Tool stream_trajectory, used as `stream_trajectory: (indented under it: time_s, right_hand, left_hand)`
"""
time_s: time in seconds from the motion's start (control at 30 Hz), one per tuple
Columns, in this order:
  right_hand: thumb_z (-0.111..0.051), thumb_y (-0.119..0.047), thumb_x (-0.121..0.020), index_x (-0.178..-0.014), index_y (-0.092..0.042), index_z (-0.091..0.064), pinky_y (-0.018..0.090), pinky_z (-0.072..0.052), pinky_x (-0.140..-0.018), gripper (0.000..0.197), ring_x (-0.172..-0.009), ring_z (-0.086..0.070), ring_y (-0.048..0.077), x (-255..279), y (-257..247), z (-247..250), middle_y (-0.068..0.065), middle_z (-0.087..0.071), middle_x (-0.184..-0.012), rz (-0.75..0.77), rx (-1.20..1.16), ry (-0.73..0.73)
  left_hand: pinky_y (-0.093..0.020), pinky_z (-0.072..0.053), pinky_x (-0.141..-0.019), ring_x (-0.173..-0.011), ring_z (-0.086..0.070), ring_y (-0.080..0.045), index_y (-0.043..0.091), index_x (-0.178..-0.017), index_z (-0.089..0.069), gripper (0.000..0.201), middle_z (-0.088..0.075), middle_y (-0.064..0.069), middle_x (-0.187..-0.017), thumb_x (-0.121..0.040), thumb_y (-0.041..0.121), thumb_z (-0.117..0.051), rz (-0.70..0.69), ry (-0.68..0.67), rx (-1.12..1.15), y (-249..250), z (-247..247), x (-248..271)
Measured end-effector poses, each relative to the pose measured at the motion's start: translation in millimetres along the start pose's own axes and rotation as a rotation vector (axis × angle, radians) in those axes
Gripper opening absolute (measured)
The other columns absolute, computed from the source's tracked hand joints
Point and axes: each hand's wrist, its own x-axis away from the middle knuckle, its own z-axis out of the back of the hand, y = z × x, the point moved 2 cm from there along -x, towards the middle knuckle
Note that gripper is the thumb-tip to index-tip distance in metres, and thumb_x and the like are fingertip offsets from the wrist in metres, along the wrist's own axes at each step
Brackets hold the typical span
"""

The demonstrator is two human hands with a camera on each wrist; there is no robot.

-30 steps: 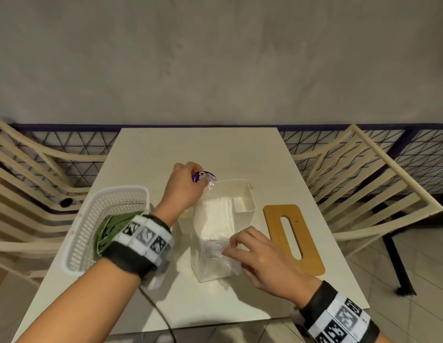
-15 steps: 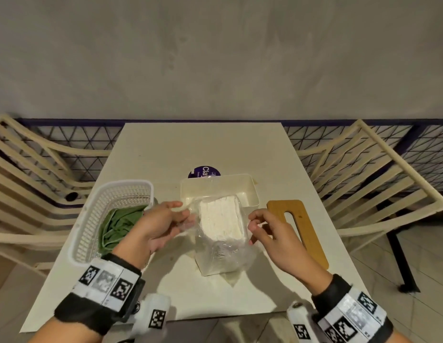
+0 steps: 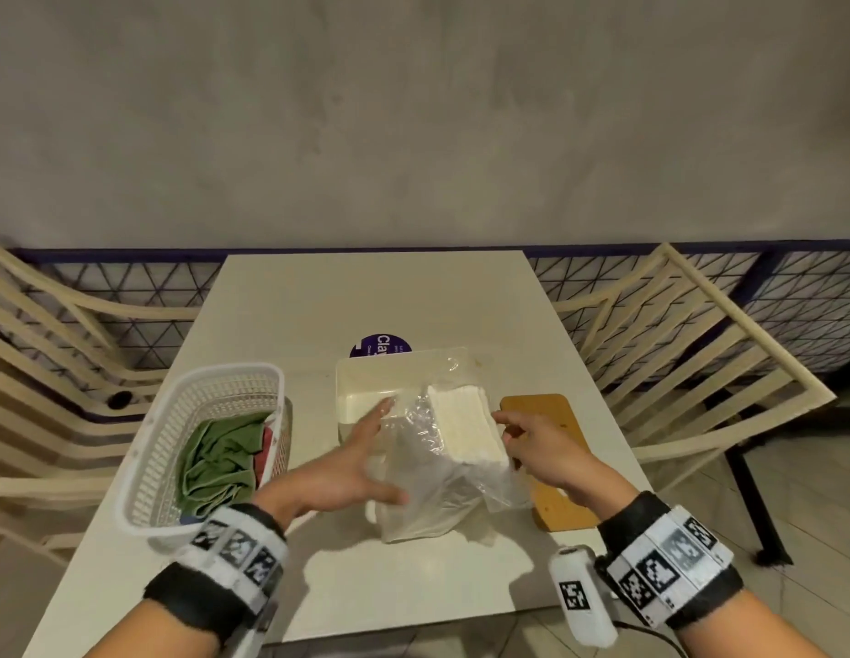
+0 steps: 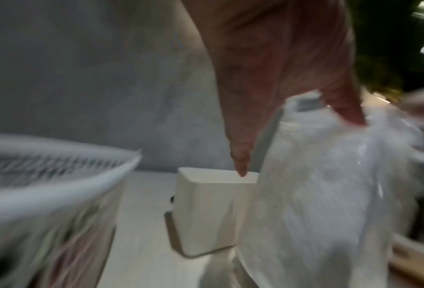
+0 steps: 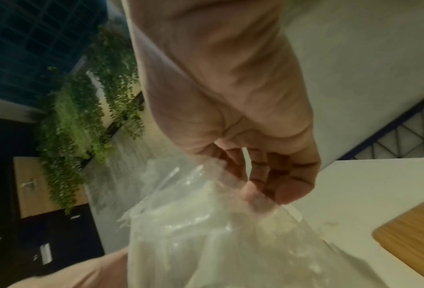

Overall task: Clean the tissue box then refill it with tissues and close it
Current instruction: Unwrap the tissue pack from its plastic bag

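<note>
The cream tissue box [image 3: 366,387] [image 4: 206,210] stands open in the middle of the table. In front of it, a white tissue stack [image 3: 466,429] sits in a loose clear plastic wrapper [image 3: 423,496] [image 4: 317,194] [image 5: 206,233], tilted right, its low end on the table. My left hand [image 3: 361,463] [image 4: 275,93] lies against the wrapper's left side with straight fingers and the thumb low at the front. My right hand [image 3: 523,434] [image 5: 262,194] pinches the wrapper at the stack's right edge. The slotted wooden lid [image 3: 551,448] [image 5: 413,233] lies flat to the right.
A white plastic basket [image 3: 200,444] [image 4: 58,165] holding a green cloth [image 3: 219,463] stands left of the box. A round purple sticker [image 3: 380,346] lies behind the box. Cream slatted chairs [image 3: 698,372] flank the table, and a grey wall is behind.
The left hand came back from the box's far end, leaving the purple sticker on the table, and now lies flat on the wrapper. The pack has tilted right while the right hand pinches its right edge.
</note>
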Motion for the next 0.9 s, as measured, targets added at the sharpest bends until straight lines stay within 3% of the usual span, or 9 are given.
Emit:
stream_trajectory:
  time_s: [0.07,0.1,0.2,0.3,0.47,0.57,0.67,0.77,0.9]
  right_hand:
    - [-0.043,-0.005,-0.094,-0.126,-0.023,-0.054,0.031,-0.046,-0.072,0.039,-0.085,-0.056,0.021,-2.6,9.3,6.0,0.006,-0.059,-0.097,-0.035,0.003,-0.012]
    - [-0.044,-0.001,-0.091,-0.118,-0.023,-0.059,0.028,-0.043,-0.067,0.037,-0.081,-0.053,0.019,-2.6,13.1,8.4,0.004,-0.058,-0.091,-0.038,-0.012,-0.020]
    - [-0.045,0.012,-0.081,-0.088,-0.022,-0.063,0.019,-0.035,-0.060,0.039,-0.069,-0.044,0.010,0.6,23.3,15.5,-0.006,-0.052,-0.075,-0.045,-0.089,-0.020]
    - [-0.045,0.018,-0.078,-0.102,-0.016,-0.064,0.015,-0.039,-0.053,0.046,-0.068,-0.050,0.008,5.5,36.0,19.3,-0.006,-0.057,-0.077,-0.090,-0.261,-0.050]
    - [-0.031,0.026,-0.076,-0.104,-0.002,-0.067,0.020,-0.045,-0.049,0.054,-0.059,-0.056,0.013,-0.7,64.9,1.6,0.010,-0.070,-0.084,-0.282,-0.789,-0.281]
    - [-0.041,0.015,-0.080,-0.084,-0.009,-0.073,0.030,-0.053,-0.068,0.041,-0.067,-0.057,0.017,-12.4,82.3,-28.9,0.009,-0.066,-0.082,-0.395,-0.767,-0.305]
    - [-0.054,-0.012,-0.091,-0.089,-0.006,-0.068,0.033,-0.044,-0.079,0.015,-0.074,-0.053,0.018,-22.3,98.5,-51.1,0.007,-0.063,-0.080,-0.486,-0.663,-0.201]
    - [-0.057,-0.036,-0.090,-0.100,-0.002,-0.065,0.033,-0.045,-0.083,0.036,-0.078,-0.055,0.020,-28.8,107.6,-58.3,0.011,-0.061,-0.087,-0.525,-0.838,-0.155]
    - [-0.069,-0.046,-0.078,-0.126,0.002,-0.053,0.032,-0.042,-0.086,0.070,-0.084,-0.049,0.022,-30.7,108.7,-61.9,0.015,-0.052,-0.102,-0.517,-0.996,-0.186]
  left_hand:
    - [-0.034,0.000,-0.118,-0.140,0.015,-0.008,0.022,-0.146,0.018,0.133,0.015,0.015,-0.150,-0.060,0.048,-0.080,-0.005,-0.069,-0.289,11.1,-23.9,-16.2]
    - [-0.034,0.000,-0.119,-0.143,0.014,-0.014,0.017,-0.146,0.016,0.136,0.014,0.008,-0.154,-0.057,0.054,-0.079,-0.011,-0.032,-0.380,16.1,-34.1,-26.9]
    - [-0.034,-0.032,-0.111,-0.134,-0.032,-0.025,0.022,-0.146,-0.003,0.122,-0.019,-0.001,-0.147,-0.057,0.052,-0.079,-0.086,0.165,-0.389,32.2,-48.9,-47.7]
    - [-0.032,-0.044,-0.094,-0.118,-0.043,-0.021,0.029,-0.144,-0.011,0.110,-0.027,-0.001,-0.139,-0.058,0.049,-0.076,-0.148,0.213,-0.497,42.1,-50.5,-48.9]
    - [-0.035,-0.030,-0.107,-0.127,-0.025,-0.027,0.035,-0.146,0.000,0.117,-0.019,-0.005,-0.145,-0.057,0.055,-0.073,-0.166,0.172,-0.804,47.1,-57.2,-38.0]
    - [-0.045,-0.017,-0.114,-0.138,-0.010,-0.035,0.034,-0.146,0.007,0.127,-0.003,-0.010,-0.155,-0.053,0.062,-0.075,-0.048,0.036,-0.886,15.9,-70.5,-42.2]
    - [-0.051,0.006,-0.115,-0.142,0.014,-0.040,0.042,-0.143,0.014,0.126,0.018,-0.009,-0.157,-0.055,0.064,-0.073,0.048,-0.077,-0.881,-17.1,-79.7,-51.1]
    - [-0.050,0.015,-0.113,-0.142,0.022,-0.035,0.038,-0.145,0.010,0.124,0.018,-0.007,-0.157,-0.054,0.074,-0.065,-0.012,-0.064,-0.928,-18.0,-79.1,-58.7]
    - [-0.050,0.005,-0.118,-0.145,0.011,-0.033,0.039,-0.145,0.006,0.123,0.008,-0.005,-0.159,-0.051,0.078,-0.063,-0.019,-0.064,-0.894,-13.9,-75.6,-67.1]
